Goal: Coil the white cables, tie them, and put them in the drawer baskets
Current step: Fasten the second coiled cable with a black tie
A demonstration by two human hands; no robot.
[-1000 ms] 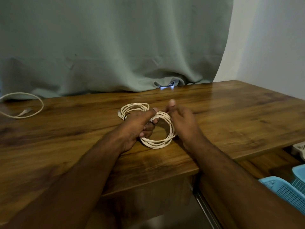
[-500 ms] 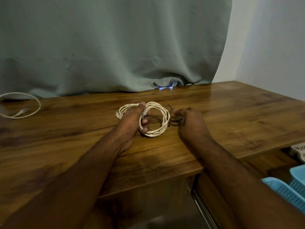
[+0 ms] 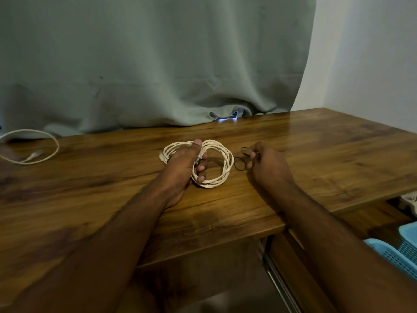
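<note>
Now our left hand [image 3: 180, 168] holds the coiled white cable [image 3: 222, 162] on the wooden table [image 3: 327, 154], fingers curled through the ring. Just beside it, our right hand [image 3: 269, 164] pinches thin black ties [image 3: 239, 162]. Another white cable [image 3: 48, 144] lies loose far to the left. Blue baskets [image 3: 397, 256] sit low on the right.

Dim, warm-toned room — brightest spot a small patch of daylight leaking under the grey-green fabric curtain [image 3: 158, 64]. That light leaves a soft glare streak on the glossy brown wooden tabletop [image 3: 316, 154]. Forearms cast faint shadows. Near edges are soft and stretched by the wide-angle lens — centre reasonably sharp.
</note>
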